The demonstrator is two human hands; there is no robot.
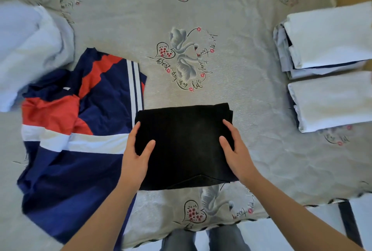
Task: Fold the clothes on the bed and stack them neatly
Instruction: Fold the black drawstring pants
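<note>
A black garment (184,146), folded into a rectangle, lies on the bed near its front edge. My left hand (136,156) rests on the garment's left edge, thumb on top and straight fingers along the side. On the right edge, my right hand (235,150) lies with straight fingers and thumb on the cloth. An unfolded navy, red and white jersey (76,130) lies spread out to the left, touching the black garment. Two stacks of folded white clothes (330,102) stand at the right.
The grey bedsheet (201,9) with swan and heart prints covers the bed. A crumpled pale blue-white cloth (28,49) lies at the far left. The bed's front edge runs just below my forearms, with my legs and the floor beyond it.
</note>
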